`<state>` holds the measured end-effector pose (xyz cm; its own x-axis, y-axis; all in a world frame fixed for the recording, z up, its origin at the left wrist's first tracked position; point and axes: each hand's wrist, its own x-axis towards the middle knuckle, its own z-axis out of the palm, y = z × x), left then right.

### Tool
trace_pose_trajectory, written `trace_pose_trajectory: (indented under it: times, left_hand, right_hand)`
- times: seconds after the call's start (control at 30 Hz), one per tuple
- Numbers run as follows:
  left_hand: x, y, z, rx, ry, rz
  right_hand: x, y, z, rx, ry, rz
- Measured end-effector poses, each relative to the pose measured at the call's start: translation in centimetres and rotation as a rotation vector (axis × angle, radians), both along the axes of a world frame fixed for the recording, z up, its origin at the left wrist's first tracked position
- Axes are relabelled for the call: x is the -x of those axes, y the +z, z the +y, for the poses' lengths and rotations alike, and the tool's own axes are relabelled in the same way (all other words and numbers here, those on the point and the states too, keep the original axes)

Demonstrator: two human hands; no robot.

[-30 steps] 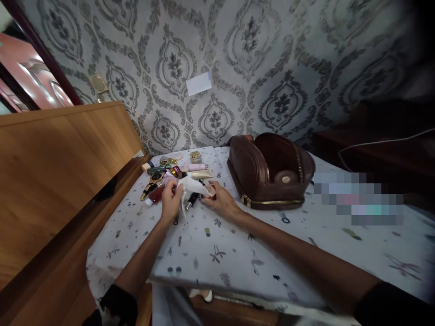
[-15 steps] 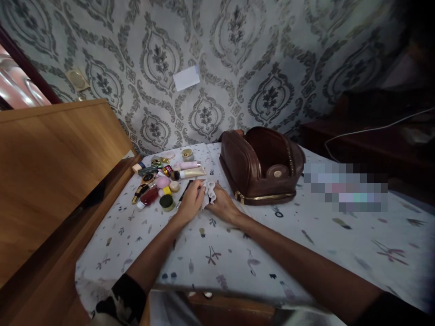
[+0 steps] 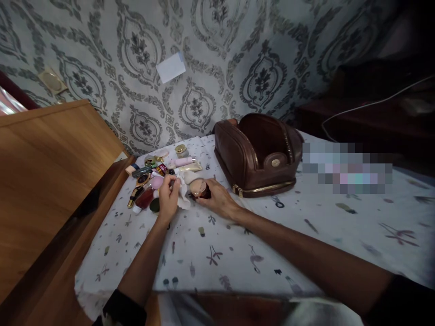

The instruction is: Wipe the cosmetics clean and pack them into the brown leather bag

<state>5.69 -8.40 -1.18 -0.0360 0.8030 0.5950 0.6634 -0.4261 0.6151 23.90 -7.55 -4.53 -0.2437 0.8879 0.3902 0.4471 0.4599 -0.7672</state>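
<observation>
My left hand [image 3: 169, 197] is closed on a crumpled white tissue [image 3: 184, 195] that hangs between my two hands. In my right hand [image 3: 219, 199] is a small dark round jar [image 3: 200, 188] with a beige top, tilted towards me; its label is too blurred to read. Cosmetics lie just beyond and left of my left hand: a bottle of red liquid [image 3: 144, 199], a dark-lidded jar [image 3: 154, 206] partly behind the wrist, a pink sponge [image 3: 157, 182] and a cream tube [image 3: 190, 167]. The brown toiletry bag [image 3: 234, 156] stands unzipped to the right of my right hand.
A gold-lidded jar [image 3: 181, 150] and a pink tube [image 3: 183, 160] lie towards the wall. The patterned white tablecloth [image 3: 204, 253] covers the table. A wooden panel [image 3: 61, 167] rises at the left edge. Some blurred-out items [image 3: 346, 170] lie right of the bag.
My hands have moved apart. The left has gone left with the tissue, and the jar in my right hand now shows. The whole view has shifted slightly.
</observation>
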Motion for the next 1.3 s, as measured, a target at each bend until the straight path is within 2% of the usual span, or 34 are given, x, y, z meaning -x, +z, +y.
trace_pose_trajectory:
  times: [0.13, 0.2, 0.33, 0.43, 0.57, 0.73, 0.87, 1.0, 1.13, 1.3]
  left_hand:
    - [-2.3, 0.2, -0.8, 0.032, -0.240, 0.175]
    - [-3.1, 0.2, -0.5, 0.044, -0.308, 0.281]
    - [-3.2, -0.1, 1.2, 0.127, -0.230, 0.304]
    - [-2.6, -0.7, 2.3, 0.199, -0.165, 0.180]
    - [-1.9, -1.7, 2.0, 0.169, -0.134, 0.052]
    - [-0.6, -1.9, 0.9, 0.233, -0.213, 0.080]
    - [0.3, -1.7, 0.9, 0.313, -0.378, 0.066]
    - [0.7, -1.5, 1.2, 0.357, -0.490, -0.009]
    - [0.7, -1.2, 1.2, 0.369, -0.517, -0.124]
    - [0.7, -0.9, 1.2, 0.365, -0.476, -0.183]
  right_hand:
    - [0.1, -0.2, 0.2, -0.001, 0.008, -0.008]
    - [0.1, -0.3, 0.4, -0.019, 0.013, -0.003]
    - [0.1, -0.3, 0.3, -0.039, 0.025, 0.001]
    - [0.0, -0.2, 0.2, -0.046, 0.018, -0.014]
    - [-0.1, -0.1, 0.2, -0.011, -0.014, -0.064]
    - [-0.3, 0.4, -0.1, 0.011, -0.042, -0.142]
    - [-0.8, 1.0, -0.4, 0.078, -0.027, -0.126]
    - [-1.3, 1.3, -0.8, 0.085, -0.002, -0.047]
    - [-1.4, 1.1, -0.8, 0.036, 0.024, 0.093]
    - [-1.4, 0.8, -0.4, -0.002, -0.007, 0.181]
